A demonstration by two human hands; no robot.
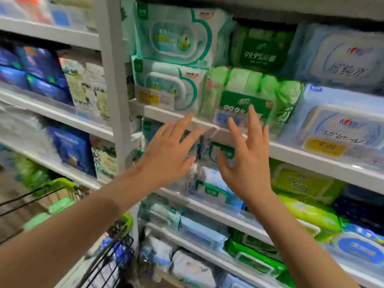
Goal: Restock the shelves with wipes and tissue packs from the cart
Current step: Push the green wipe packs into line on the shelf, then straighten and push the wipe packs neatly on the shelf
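A light green multi-pack of wipes (252,94) with a dark green "99.9%" label stands on the upper white shelf (291,150), between teal wipe packs (172,36) on its left and pale blue wipe packs (340,119) on its right. My left hand (166,154) and my right hand (247,161) are both raised in front of the shelf edge just below that green pack, fingers spread, holding nothing. My right fingertips overlap the pack's lower edge. The cart (108,246) sits at the lower left with packs inside.
A white upright post (113,80) divides the shelving. Left bays hold dark blue and floral tissue packs (62,80). Lower shelves carry white-blue, yellow-green and dark green wipe packs (257,256). Yellow price tags (325,146) hang on the shelf edges.
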